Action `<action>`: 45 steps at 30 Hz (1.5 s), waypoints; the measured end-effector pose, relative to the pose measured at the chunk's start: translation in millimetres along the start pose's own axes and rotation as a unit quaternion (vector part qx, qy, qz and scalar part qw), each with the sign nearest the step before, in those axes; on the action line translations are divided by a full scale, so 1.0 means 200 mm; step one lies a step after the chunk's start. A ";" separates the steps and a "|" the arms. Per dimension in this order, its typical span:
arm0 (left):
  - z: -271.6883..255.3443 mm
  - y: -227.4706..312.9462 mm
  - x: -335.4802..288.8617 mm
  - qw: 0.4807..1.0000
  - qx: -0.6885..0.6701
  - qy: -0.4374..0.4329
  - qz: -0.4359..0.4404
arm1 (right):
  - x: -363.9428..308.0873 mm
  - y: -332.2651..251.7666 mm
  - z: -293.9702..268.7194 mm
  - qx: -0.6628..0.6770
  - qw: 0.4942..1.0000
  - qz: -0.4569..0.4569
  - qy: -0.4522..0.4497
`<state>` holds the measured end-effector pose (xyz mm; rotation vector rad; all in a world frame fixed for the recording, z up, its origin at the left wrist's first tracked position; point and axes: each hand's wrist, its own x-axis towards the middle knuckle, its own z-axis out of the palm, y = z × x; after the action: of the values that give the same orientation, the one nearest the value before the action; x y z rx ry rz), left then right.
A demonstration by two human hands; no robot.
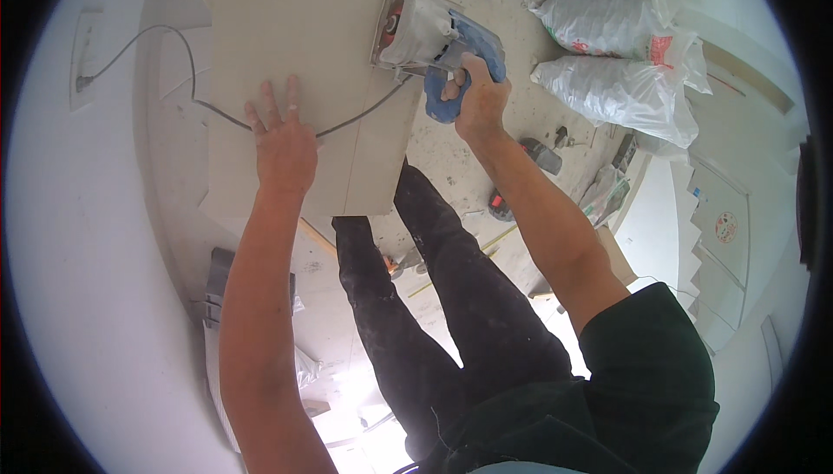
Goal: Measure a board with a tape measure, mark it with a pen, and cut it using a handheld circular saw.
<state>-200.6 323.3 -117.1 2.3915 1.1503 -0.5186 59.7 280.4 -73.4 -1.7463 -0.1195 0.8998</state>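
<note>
My right hand [480, 97] is wrapped round the blue handle of a circular saw [425, 27]. The saw's base rests on a large pale board [269, 23], near the board's right edge. A thin line runs lengthwise down the board, below the saw. Spread flat on the board, my left hand [285, 149] has its fingers apart, with the saw's dark power cord [364, 114] passing at the fingers. That cord leads left across the board to a wall socket [85, 82].
Several white plastic sacks [607, 23] lie at the upper right. Tools, including a cordless tool with a dark battery [542, 155], are scattered on the floor right of the board. My legs [468, 274] stand at the board's near end. A white wall [78, 240] rises at left.
</note>
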 end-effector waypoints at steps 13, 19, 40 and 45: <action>0.03 -0.02 -0.02 0.999 -0.006 0.035 0.010 | 0.00 -0.02 0.01 0.035 0.999 0.003 -0.003; 0.01 -0.03 -0.04 1.000 -0.009 0.002 -0.005 | -0.04 -0.07 0.03 0.047 0.998 0.034 -0.005; -0.08 -0.17 -0.72 0.976 -0.071 -0.149 -0.144 | 0.04 -0.69 -0.10 0.146 0.973 0.137 -0.112; -0.04 -0.14 -0.89 0.960 -0.099 -0.212 -0.153 | 0.05 -0.71 -0.05 0.083 0.971 0.168 -0.148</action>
<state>-326.6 230.9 -26.5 1.8210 1.3009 -0.9181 121.8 330.7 43.7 -1.4897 0.0586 1.3772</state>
